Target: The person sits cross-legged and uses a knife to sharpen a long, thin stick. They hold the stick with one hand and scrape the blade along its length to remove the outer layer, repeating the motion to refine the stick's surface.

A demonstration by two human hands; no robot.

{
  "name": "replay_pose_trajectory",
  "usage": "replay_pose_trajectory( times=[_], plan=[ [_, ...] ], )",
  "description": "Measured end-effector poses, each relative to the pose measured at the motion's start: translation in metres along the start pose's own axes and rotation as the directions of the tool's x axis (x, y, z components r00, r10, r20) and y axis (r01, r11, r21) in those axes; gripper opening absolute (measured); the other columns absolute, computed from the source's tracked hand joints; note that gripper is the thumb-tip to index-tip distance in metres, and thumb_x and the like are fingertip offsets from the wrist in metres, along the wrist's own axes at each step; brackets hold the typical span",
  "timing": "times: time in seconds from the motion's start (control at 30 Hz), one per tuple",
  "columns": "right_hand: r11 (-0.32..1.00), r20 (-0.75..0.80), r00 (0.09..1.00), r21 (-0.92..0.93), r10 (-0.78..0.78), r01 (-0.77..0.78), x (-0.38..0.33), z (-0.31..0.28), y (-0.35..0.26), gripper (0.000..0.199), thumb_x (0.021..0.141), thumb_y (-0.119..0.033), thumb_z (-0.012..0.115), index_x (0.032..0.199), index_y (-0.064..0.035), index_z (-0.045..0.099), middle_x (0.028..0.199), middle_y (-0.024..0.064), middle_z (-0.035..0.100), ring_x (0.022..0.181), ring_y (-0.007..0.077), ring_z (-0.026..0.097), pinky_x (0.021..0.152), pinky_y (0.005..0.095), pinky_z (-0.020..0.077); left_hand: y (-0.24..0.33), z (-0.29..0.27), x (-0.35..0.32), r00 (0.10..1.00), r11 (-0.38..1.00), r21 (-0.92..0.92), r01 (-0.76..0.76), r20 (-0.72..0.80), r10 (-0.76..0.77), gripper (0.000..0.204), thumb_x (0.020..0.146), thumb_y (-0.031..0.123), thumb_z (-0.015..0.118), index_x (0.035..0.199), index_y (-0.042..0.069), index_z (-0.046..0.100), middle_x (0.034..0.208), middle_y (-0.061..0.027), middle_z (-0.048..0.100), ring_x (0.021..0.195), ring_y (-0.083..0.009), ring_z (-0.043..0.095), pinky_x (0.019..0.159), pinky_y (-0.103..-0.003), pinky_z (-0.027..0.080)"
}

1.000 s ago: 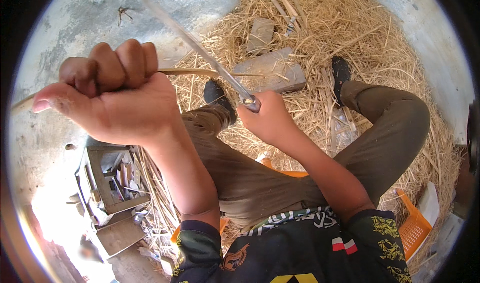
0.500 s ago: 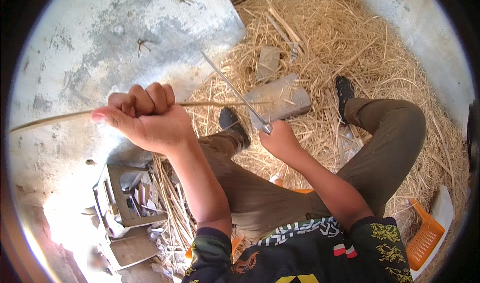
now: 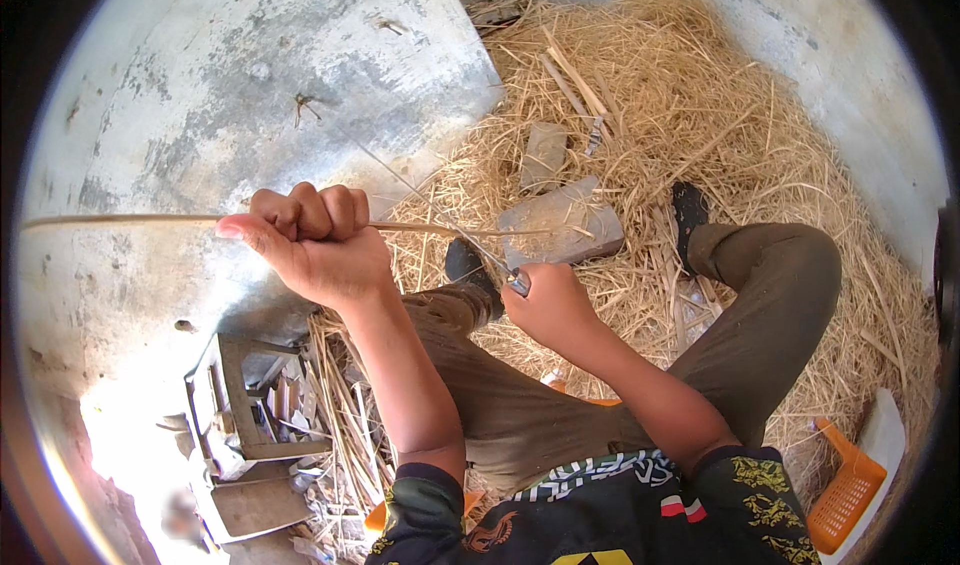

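Observation:
My left hand is closed in a fist around a long thin strip of bamboo or wood. The strip runs level from the far left, through the fist, to a frayed end over a grey block. In my right hand is the handle of a knife with a long narrow blade. Its blade points up and left and crosses the strip near that frayed end; whether the two touch, I cannot tell. Both hands are above my spread legs.
Straw-like shavings cover the floor ahead and to the right. A smaller slab lies behind the block. At the left, a wooden frame with scraps stands beside thin sticks. An orange perforated basket sits at lower right.
My left fist has shifted right, and the strip now lies more level. The knife has tilted further left, its handle slightly lower and nearer my left hand. The whole view has dropped a little.

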State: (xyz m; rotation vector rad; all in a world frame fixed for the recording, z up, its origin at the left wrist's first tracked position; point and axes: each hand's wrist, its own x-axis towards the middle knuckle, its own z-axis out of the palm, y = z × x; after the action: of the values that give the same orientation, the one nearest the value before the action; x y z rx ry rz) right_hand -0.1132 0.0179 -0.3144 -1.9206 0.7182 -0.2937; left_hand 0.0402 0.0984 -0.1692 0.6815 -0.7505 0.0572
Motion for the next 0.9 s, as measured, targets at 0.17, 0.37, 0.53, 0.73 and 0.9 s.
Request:
replay_pose_trajectory(
  times=[0.17, 0.37, 0.53, 0.73, 0.9],
  plan=[
    [1.000, 0.032, 0.999, -0.013, 0.002, -0.001, 0.003, 0.000, 0.014, 0.031, 0.084, -0.027, 0.067, 0.083, 0.0041, 0.070, 0.075, 0.0253, 0.068, 0.075, 0.0438, 0.069, 0.071, 0.0486, 0.0549, 0.002, 0.003, -0.004, 0.998, 0.999, -0.012, 0.029, 0.051, -0.029, 0.059, 0.100, 0.065, 0.052, 0.068, 0.021, 0.030, 0.053, 0.0081, 0.016, 0.048, -0.0079, 0.007, 0.044, -0.028, 0.009],
    [0.997, 0.055, 0.995, 0.014, 0.079, -0.080, 0.015, 0.005, 0.043, 0.032, 0.083, -0.025, 0.068, 0.082, 0.0060, 0.068, 0.073, 0.0269, 0.066, 0.073, 0.0446, 0.068, 0.068, 0.0488, 0.0534, 0.001, 0.002, 0.004, 0.998, 0.997, -0.058, 0.050, 0.033, -0.048, 0.059, 0.100, 0.065, 0.052, 0.068, 0.021, 0.030, 0.053, 0.0080, 0.016, 0.048, -0.0080, 0.008, 0.044, -0.029, 0.009],
    [0.995, 0.054, 0.998, 0.097, 0.015, -0.020, 0.003, 0.003, 0.013, 0.032, 0.083, -0.024, 0.067, 0.077, 0.0067, 0.066, 0.072, 0.0264, 0.066, 0.070, 0.0429, 0.068, 0.065, 0.0482, 0.0519, 0.000, 0.004, -0.005, 0.998, 0.997, -0.052, 0.063, 0.021, -0.062, 0.062, 0.098, 0.069, 0.050, 0.069, 0.021, 0.023, 0.053, 0.0083, 0.013, 0.049, -0.0079, 0.004, 0.044, -0.029, 0.007],
    [0.991, 0.079, 0.991, 0.074, 0.107, -0.113, 0.013, 0.009, 0.040, 0.031, 0.083, -0.024, 0.067, 0.078, 0.0061, 0.067, 0.069, 0.0262, 0.065, 0.067, 0.0425, 0.067, 0.064, 0.0479, 0.0512, 0.002, 0.005, -0.003, 1.000, 1.000, 0.008, 0.003, -0.030, -0.003, 0.059, 0.100, 0.064, 0.052, 0.068, 0.020, 0.031, 0.055, 0.0078, 0.015, 0.050, -0.0077, 0.008, 0.046, -0.029, 0.008],
    [1.000, 0.014, 1.000, 0.021, 0.005, -0.005, 0.005, 0.004, 0.016, 0.030, 0.083, -0.025, 0.068, 0.083, 0.0052, 0.070, 0.073, 0.0262, 0.067, 0.071, 0.0425, 0.069, 0.066, 0.0469, 0.0529, 0.000, 0.001, -0.002, 1.000, 1.000, 0.021, -0.009, -0.006, 0.009, 0.059, 0.099, 0.064, 0.054, 0.067, 0.020, 0.031, 0.056, 0.0076, 0.015, 0.051, -0.0084, 0.009, 0.048, -0.030, 0.009]
  ],
)
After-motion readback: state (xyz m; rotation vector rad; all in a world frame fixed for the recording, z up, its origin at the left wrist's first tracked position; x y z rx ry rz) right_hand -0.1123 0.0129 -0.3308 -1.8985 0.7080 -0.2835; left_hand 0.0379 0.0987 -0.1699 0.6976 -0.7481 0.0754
